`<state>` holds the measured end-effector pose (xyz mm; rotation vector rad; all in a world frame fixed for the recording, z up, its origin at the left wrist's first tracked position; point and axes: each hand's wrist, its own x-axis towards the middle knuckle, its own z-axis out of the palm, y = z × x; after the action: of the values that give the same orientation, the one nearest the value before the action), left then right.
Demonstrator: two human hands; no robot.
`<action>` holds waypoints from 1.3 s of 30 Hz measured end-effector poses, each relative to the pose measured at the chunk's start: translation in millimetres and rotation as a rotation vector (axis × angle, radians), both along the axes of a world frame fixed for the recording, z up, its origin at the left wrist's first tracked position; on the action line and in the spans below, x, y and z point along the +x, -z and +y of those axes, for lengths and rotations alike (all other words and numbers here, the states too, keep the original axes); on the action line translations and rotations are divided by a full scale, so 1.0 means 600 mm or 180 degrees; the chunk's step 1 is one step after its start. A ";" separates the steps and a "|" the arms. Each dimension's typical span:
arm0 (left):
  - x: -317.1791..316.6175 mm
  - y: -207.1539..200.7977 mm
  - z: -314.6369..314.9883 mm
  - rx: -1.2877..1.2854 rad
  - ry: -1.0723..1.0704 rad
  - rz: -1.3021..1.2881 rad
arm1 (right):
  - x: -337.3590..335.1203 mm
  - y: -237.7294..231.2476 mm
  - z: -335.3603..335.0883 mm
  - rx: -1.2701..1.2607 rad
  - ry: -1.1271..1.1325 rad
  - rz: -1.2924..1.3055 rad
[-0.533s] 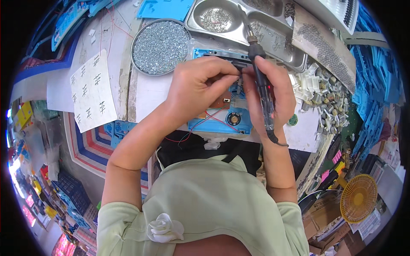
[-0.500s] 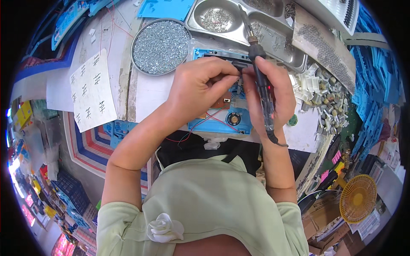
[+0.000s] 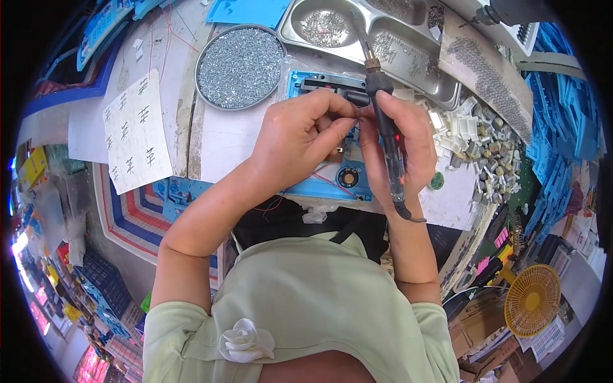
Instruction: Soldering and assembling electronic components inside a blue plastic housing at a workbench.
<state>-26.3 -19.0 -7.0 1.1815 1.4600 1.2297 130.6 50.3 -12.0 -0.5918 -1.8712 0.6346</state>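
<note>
My right hand [image 3: 412, 143] is wrapped round the black handle of a soldering iron [image 3: 385, 121], with its metal tip pointing away over the steel tray. Thumb and forefinger of my left hand [image 3: 297, 131] are pinched together, meeting the right fingertips. Whatever they pinch is too small or hidden to make out. Under both hands lies a blue plastic housing [image 3: 319, 189] with black parts along its far side. A small round speaker [image 3: 348, 177] sits in its near part, and thin red and dark wires run from it. My fingers cover the middle of the housing.
A round dish of small metal pins [image 3: 241, 69] stands left of the housing. Beyond is a steel compartment tray [image 3: 357, 54] with small parts. White and metal pieces [image 3: 479, 137] are heaped at right. A marked paper sheet [image 3: 137, 131] lies left; a yellow fan [image 3: 532, 300] stands lower right.
Both hands have shifted slightly nearer to me, baring more of the housing's black far part. The soldering iron moved a little left with my right hand. A dark tool has appeared at the top right.
</note>
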 end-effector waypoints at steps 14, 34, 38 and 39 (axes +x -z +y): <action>0.006 0.007 0.002 0.0892 -0.0461 0.1378 | 0.098 -0.021 -0.003 -0.0338 0.0409 -0.0260; 0.009 0.007 -0.005 0.0743 -0.0387 0.0969 | 0.021 -0.017 0.008 -0.0221 -0.0271 -0.0267; -0.003 0.008 -0.003 0.0599 -0.0136 0.0930 | 0.002 -0.007 0.018 -0.0275 -0.0299 -0.0162; -0.004 0.007 -0.004 0.0498 -0.0135 0.0865 | -0.001 -0.007 0.019 -0.0272 -0.0297 -0.0117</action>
<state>-28.9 -21.7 -11.4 1.4763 1.6154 1.2682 130.0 61.6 -7.7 -0.5773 -1.9222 0.7727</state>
